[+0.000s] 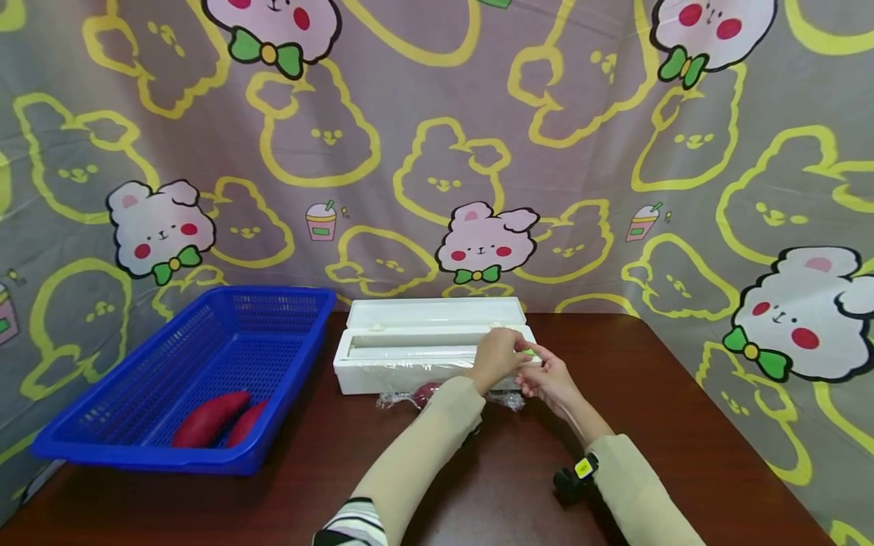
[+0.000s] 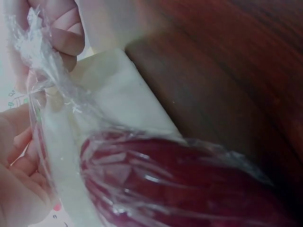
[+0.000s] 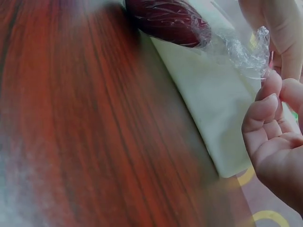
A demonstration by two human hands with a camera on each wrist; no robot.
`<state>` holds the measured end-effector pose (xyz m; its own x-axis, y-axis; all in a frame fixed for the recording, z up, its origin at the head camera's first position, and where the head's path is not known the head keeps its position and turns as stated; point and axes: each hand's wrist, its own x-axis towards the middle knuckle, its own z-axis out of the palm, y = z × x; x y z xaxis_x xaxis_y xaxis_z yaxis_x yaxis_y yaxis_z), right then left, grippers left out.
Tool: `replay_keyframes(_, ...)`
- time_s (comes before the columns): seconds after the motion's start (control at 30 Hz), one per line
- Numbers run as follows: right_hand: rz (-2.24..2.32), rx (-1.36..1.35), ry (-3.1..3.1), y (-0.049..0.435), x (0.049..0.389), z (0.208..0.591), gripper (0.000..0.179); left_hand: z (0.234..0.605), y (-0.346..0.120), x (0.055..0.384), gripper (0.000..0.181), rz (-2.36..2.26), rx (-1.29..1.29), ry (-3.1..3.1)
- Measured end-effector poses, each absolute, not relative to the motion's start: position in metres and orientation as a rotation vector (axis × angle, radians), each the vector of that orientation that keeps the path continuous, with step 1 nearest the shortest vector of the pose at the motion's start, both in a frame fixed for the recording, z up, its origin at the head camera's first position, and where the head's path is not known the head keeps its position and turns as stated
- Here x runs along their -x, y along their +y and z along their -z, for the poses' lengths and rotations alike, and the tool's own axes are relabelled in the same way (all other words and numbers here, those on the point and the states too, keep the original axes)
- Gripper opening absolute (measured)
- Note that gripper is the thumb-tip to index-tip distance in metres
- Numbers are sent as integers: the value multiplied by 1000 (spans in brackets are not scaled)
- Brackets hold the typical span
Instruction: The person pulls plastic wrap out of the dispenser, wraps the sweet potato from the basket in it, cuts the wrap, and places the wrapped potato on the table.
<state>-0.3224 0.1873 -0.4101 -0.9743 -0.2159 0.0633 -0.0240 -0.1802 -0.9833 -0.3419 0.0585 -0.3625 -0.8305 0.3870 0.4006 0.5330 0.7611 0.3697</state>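
Observation:
A dark red, long tuber like a sweet potato, wrapped in clear cling film with twisted ends, lies along the front of a white cling film box. The box lid stands raised at the back, and a white film roll shows inside. At the box's right end my left hand and right hand meet at a small green piece. Fingers of both pinch around it, partly hiding it. A crumpled film end sits close beside the right fingertips.
A blue plastic basket stands at the left with two red tubers inside. Brown wooden table surrounds the box. A patterned curtain hangs behind the table and along its sides.

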Motion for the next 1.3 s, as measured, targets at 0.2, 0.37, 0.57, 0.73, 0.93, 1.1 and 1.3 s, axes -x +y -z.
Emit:
replay_keyframes(0.2,2258,217,2022,188,322,407,57,365,55,345,10,690,812,-2622)
replay_keyframes(0.37,2231,156,2034,190,323,404,57,366,50,347,11,624,810,-2620)
replay_keyframes(0.57,2173,141,2027,194,325,402,53,370,42,349,15,754,765,-2675)
replay_keyframes(0.73,2103,128,2076,197,327,400,47,371,29,353,15,909,772,-2709)
replay_keyframes(0.93,2058,81,2187,204,328,394,41,367,10,356,15,910,830,-2685)
replay_keyframes(1.1,2028,122,2197,201,328,396,39,367,-1,357,15,839,882,-2687)
replay_keyframes(1.3,2029,124,2198,194,327,398,39,370,-10,354,15,867,909,-2671)
